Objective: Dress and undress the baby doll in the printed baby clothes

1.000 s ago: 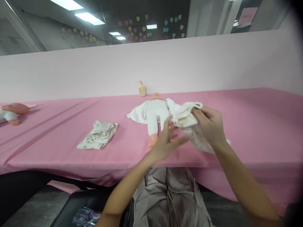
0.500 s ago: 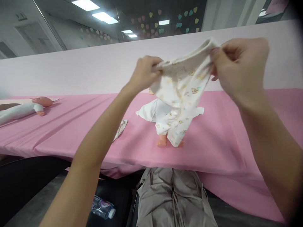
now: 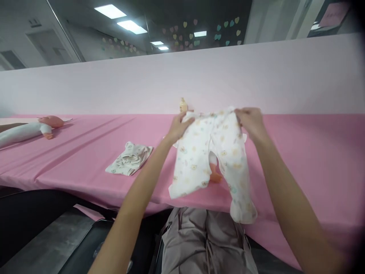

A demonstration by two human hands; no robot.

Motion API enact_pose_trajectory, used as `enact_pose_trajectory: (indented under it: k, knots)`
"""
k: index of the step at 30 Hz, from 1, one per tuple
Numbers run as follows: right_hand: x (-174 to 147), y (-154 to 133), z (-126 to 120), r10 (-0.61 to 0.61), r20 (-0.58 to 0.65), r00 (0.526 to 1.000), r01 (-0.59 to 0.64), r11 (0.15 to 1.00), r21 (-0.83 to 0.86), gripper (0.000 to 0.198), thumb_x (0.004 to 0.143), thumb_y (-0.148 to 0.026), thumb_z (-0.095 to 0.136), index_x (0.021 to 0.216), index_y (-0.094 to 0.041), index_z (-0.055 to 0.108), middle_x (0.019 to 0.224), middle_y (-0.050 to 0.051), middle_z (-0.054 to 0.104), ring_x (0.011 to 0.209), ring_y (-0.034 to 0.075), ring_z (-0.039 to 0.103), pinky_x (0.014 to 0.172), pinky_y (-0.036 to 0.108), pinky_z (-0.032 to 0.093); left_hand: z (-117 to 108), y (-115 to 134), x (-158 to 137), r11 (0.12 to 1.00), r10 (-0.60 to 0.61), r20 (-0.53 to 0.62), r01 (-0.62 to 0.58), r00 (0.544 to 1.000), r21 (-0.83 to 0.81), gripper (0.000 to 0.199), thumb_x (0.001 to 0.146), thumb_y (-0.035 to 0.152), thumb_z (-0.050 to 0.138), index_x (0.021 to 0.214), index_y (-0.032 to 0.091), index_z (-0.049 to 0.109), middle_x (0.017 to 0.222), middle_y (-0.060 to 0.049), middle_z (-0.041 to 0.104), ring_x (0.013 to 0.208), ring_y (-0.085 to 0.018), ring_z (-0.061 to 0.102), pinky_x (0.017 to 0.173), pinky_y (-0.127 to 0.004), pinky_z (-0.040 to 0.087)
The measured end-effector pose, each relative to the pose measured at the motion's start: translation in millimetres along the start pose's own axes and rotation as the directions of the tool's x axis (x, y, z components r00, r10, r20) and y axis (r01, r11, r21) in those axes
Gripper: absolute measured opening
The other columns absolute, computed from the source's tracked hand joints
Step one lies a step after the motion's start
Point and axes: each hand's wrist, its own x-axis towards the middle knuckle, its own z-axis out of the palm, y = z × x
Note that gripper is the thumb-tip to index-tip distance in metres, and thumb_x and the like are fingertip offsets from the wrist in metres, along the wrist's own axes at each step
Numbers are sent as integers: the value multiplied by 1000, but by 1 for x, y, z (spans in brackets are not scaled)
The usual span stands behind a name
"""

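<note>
A pair of white printed baby pants (image 3: 196, 152) hangs spread between my two hands, waistband up and legs down. My left hand (image 3: 180, 128) is closed on one end of the waistband, and my right hand (image 3: 251, 121) pinches the other end. Behind the pants lies a baby doll (image 3: 216, 176) on the pink-covered table; only a foot and bits of white clothing show past the cloth. One pant leg dangles over the table's front edge.
Folded printed cloth (image 3: 129, 158) rests left of my left arm. A pump bottle (image 3: 183, 105) stands at the back by the wall. Another doll (image 3: 31, 131) in white lies far left on the pink tablecloth (image 3: 85, 152). Black chairs (image 3: 37, 217) are below the front edge.
Both hands have come down with the pants, which now hang flat and spread out instead of bunched. The folded cloth and the pump bottle show more fully.
</note>
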Motion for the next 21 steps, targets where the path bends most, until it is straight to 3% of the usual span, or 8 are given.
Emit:
enact_pose_trajectory:
  k: [2,3,5,9,14,16,18,21]
  knots:
    - [-13,31,30,139,53,989,-129,977,-167,20,81,-29,53,70,-15,62,64,5,61,71,22,60,71,36,49,21,-44,-14,998,-64,2,64,998,21,39,84,31,59,121,19,57,119,-8,64,103,-21,62,88,-34,51]
    - [-21,43,44,139,67,988,-120,965,-233,15,79,-24,52,78,-15,64,77,8,65,80,24,62,78,39,48,30,-61,-21,997,-63,16,62,998,52,34,84,28,58,117,18,59,119,-7,64,106,-20,60,92,-34,48]
    - [-41,54,68,18,108,994,10,967,-256,28,77,-20,52,101,-13,63,105,15,64,99,29,60,89,43,45,45,-81,-34,992,-46,-11,47,999,117,26,85,27,56,109,17,62,114,-7,65,107,-20,59,95,-34,45]
    - [-78,45,104,-284,312,907,316,947,-59,41,80,-19,49,120,-12,54,122,15,59,115,26,53,101,40,41,58,-86,-50,941,111,-166,-50,980,334,24,83,33,60,100,17,64,106,-9,62,94,-18,59,84,-31,48]
    - [-95,36,118,-398,388,831,452,890,-54,51,80,-13,44,131,-8,44,136,18,48,130,28,41,109,44,33,55,-78,-59,752,410,17,-349,912,559,19,86,33,55,90,18,67,107,-12,60,98,-19,57,84,-32,47]
    - [-93,42,114,-419,356,835,464,884,-48,43,80,-13,42,123,-10,49,130,17,53,125,27,45,109,44,32,53,-75,-61,718,439,57,-388,896,578,22,86,37,56,87,18,66,106,-13,62,96,-20,58,86,-34,47]
    - [-90,47,107,-414,309,856,449,892,-51,27,82,-16,43,105,-15,56,108,13,62,107,26,54,106,43,34,51,-72,-63,712,430,79,-392,899,583,27,84,44,57,81,18,65,104,-13,63,94,-21,59,85,-35,47]
    - [-88,48,97,-403,220,888,427,901,-71,9,85,-26,48,82,-20,55,85,7,59,87,23,55,94,39,42,50,-63,-65,754,398,60,-364,915,546,34,86,48,53,73,18,61,96,-13,64,91,-21,58,84,-36,46]
